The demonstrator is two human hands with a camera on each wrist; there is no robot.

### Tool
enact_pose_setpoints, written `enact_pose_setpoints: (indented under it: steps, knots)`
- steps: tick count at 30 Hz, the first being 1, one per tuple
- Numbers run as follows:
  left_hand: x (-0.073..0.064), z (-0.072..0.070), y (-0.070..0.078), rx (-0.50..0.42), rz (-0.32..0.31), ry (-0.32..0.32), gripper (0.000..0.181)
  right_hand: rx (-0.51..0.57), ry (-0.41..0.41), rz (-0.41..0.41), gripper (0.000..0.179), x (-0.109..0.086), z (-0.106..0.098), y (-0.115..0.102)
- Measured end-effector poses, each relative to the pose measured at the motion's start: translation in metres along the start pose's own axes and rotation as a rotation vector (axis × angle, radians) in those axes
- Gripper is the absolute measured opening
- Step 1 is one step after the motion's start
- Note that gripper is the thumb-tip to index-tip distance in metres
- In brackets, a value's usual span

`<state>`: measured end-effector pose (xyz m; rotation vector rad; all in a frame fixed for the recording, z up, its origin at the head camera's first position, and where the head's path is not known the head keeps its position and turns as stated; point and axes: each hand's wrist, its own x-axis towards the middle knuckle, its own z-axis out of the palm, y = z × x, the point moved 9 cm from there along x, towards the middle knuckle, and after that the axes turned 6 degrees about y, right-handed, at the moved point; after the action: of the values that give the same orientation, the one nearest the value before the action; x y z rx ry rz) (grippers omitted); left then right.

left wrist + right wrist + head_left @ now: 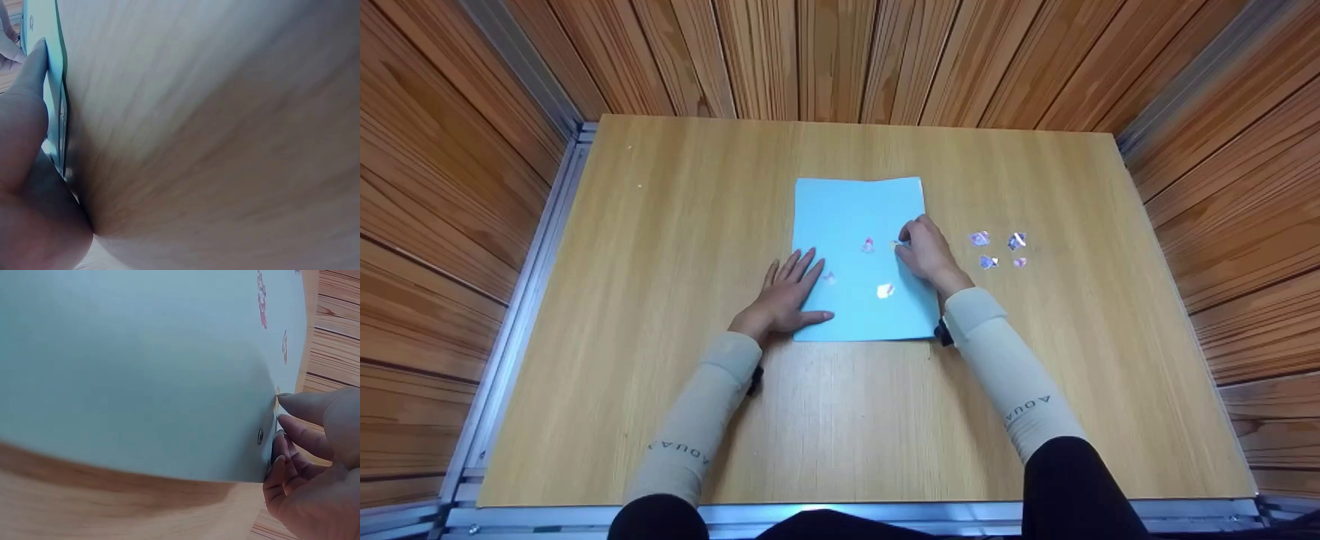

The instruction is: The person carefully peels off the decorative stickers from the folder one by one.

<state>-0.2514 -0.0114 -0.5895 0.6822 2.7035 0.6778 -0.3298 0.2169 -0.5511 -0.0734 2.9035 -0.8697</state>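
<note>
A light blue paper sheet [859,210], its side edge looking layered in the left wrist view, lies at the middle of the table. My left hand [781,304] rests on its lower left edge, fingers spread and thumb stretched across the paper. Over the right part of the sheet, my right hand [926,251] pinches a small yellowish sticker [277,403] between thumb and fingertip, right at the paper's surface. Its other fingers are curled by the sheet's edge. Between the hands, a pink sticker [868,245], a faint pinkish sticker [829,277] and a shiny whitish piece [885,291] lie on the blue.
Right of the sheet, several small shiny purple-and-pink stickers [988,262] lie loose on the wooden table [660,262]. Wood-plank walls [832,60] stand behind and at both sides, with a metal frame rail [529,300] along the left edge.
</note>
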Motion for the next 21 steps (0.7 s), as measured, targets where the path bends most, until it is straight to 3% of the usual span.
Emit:
enact_pose_setpoints:
  steps: [12,21]
  knots:
    - [-0.0016,-0.0008,0.0002,0.01,-0.002,0.008,0.097,0.04,-0.05,0.075,0.02,0.0008,0.0016,0.0021]
    - [-0.0012,-0.0005,0.0002,0.016,0.0,0.013,0.097,0.031,-0.031,0.041,0.018,0.002,-0.0001,-0.0003]
